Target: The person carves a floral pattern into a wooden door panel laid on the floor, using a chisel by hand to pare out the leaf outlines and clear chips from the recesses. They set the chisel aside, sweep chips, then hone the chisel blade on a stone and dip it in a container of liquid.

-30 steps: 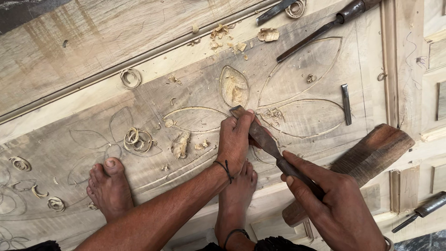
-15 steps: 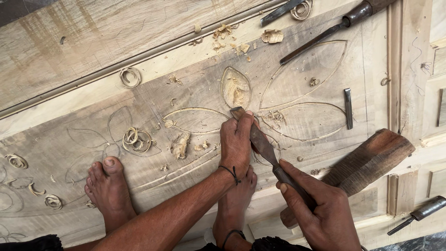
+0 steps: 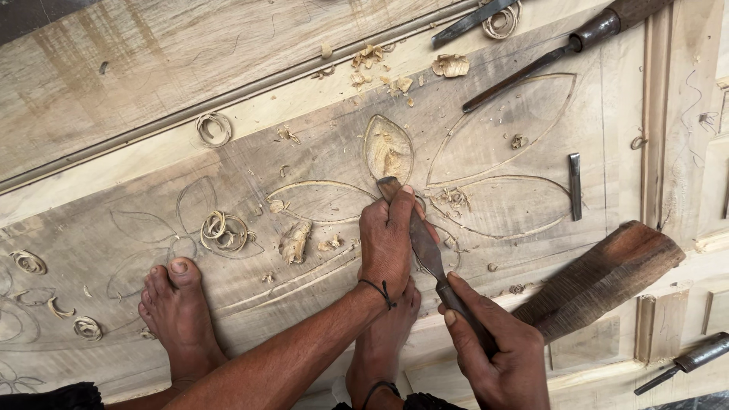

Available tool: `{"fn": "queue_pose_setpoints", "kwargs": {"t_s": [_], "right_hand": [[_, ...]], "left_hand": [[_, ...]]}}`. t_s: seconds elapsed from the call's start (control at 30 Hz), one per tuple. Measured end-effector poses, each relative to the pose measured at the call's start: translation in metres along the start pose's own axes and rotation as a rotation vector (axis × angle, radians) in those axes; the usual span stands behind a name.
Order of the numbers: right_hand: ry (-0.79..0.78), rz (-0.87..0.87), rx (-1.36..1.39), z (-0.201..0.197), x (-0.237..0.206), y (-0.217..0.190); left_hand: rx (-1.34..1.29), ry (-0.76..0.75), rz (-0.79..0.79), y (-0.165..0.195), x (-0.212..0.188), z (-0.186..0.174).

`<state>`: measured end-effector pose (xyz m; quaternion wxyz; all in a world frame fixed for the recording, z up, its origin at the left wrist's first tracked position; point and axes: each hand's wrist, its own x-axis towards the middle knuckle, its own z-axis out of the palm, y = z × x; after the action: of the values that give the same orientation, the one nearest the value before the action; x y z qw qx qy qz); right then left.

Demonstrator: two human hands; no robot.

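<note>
Head view looks straight down on the left hand (image 3: 389,241), which lies palm-down on the carved wooden panel (image 3: 114,228) with its fingers closed over the blade of a chisel (image 3: 425,247), pinning the flat steel tip at the base of a hollowed petal (image 3: 387,148). A thin dark cord circles that wrist. The right hand (image 3: 497,349) is wrapped tight round the chisel's dark handle, lower and to the right, so the tool slants up-left between the two hands. Just beside the right hand rests a wooden mallet (image 3: 607,277), a blunt reddish-brown club with a worn, ridged face, untouched. A bare foot (image 3: 178,311) stands on the panel at the left, and a second foot (image 3: 380,342) lies under the left forearm.

The panel is pale, rough-grained wood, scored with leaf and petal outlines; two long pointed leaves (image 3: 505,205) to the right are cut in shallow relief. Curled shavings (image 3: 224,231) and splintered chips (image 3: 295,241) are scattered over it. A small dark steel punch (image 3: 575,184) lies near the leaves. Farther up, a long chisel (image 3: 562,49) with a metal ferrule lies slantwise, another blade (image 3: 471,21) beside it. At the lower right edge lies one more metal-handled tool (image 3: 683,361)
</note>
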<state>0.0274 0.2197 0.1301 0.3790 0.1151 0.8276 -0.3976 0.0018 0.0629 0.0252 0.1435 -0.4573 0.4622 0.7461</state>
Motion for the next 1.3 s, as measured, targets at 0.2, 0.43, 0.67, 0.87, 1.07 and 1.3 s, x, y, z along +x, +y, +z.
{"fn": "queue_pose_setpoints", "kwargs": {"t_s": [0.2,0.43,0.67,0.87,1.07,1.3], "right_hand": [[0.078,-0.238,-0.039,0.016,0.003,-0.004],[-0.027,0.092,0.047,-0.002,-0.005,-0.007],[-0.102,0.167,-0.136,-0.022,-0.003,-0.019],[-0.044,0.166,-0.108,-0.021,0.001,-0.030],[-0.035,0.188,-0.085,-0.013,0.005,-0.028],[0.019,0.138,0.033,0.001,0.005,-0.010]], "left_hand": [[-0.221,0.008,-0.029,0.007,0.003,0.002],[-0.175,-0.097,0.024,-0.002,-0.005,-0.006],[-0.214,-0.187,0.061,-0.014,0.003,-0.009],[-0.234,-0.149,0.003,-0.014,0.003,-0.007],[-0.261,-0.104,-0.044,-0.007,0.004,-0.002],[-0.254,-0.070,-0.029,-0.011,0.008,0.001]]}}
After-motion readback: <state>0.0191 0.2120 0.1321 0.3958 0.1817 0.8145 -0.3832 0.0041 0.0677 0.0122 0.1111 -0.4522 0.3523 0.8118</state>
